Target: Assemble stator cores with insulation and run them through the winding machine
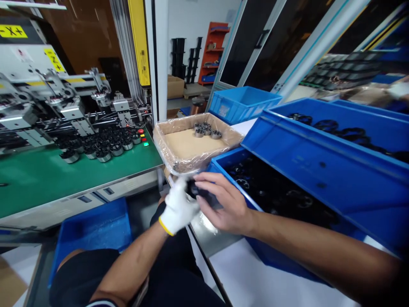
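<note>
Your white-gloved left hand (180, 207) and bare right hand (231, 207) curl closed around a blurred black part (191, 188), near the close edge of the plastic-lined brown carton (198, 161); work seems unfinished, with black pieces (284, 194) left.

Clock centre: left hand (179, 204) and right hand (228, 207), component (192, 188) between. 12 o'clock: carton (183, 147), pieces (203, 129) toward its far side. 1 o'clock: rear bin (234, 108), behind carton. 3 o'clock: lower bin (281, 260), containing parts (300, 198). 2 o'clock: upper bin (319, 170) beyond it, containing rings (326, 125). 10 o'clock: surface (47, 181) bearing workpieces (104, 156), machine (73, 111) behind. 8 o'clock: side bin (92, 230), set lower.
</note>
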The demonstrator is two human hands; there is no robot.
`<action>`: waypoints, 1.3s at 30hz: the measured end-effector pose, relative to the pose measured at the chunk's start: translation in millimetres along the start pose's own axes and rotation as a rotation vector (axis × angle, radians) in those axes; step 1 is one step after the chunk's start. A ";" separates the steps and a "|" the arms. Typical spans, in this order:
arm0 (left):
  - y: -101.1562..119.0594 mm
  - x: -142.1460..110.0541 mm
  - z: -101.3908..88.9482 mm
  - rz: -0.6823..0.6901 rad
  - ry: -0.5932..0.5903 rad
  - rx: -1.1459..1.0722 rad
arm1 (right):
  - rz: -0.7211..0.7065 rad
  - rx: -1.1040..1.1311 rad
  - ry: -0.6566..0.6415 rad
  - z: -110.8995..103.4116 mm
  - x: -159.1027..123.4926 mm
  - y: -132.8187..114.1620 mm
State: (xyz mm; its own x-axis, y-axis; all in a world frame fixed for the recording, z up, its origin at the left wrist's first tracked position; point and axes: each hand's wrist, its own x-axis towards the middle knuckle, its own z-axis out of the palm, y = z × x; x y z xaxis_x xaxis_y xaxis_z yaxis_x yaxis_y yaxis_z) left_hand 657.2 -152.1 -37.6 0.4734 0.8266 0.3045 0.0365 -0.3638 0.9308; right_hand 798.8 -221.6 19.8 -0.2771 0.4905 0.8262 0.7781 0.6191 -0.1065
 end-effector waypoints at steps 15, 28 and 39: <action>39.8 -15.1 -37.9 0.210 0.050 0.228 | 0.045 0.180 -0.068 12.7 -8.1 10.7; 31.6 -2.2 -66.3 0.374 -0.109 0.313 | -0.022 0.127 0.015 11.2 -5.0 9.6; 32.3 -2.2 -71.0 0.550 -0.063 0.411 | 0.042 0.228 -0.044 9.1 -5.4 8.8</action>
State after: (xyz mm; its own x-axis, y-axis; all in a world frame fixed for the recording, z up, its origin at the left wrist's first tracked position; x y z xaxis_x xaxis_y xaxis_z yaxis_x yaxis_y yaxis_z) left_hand 594.8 -135.2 6.2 0.5685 0.4533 0.6865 0.1009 -0.8666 0.4887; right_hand 802.0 -213.2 9.4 -0.2752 0.5424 0.7938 0.6437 0.7172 -0.2669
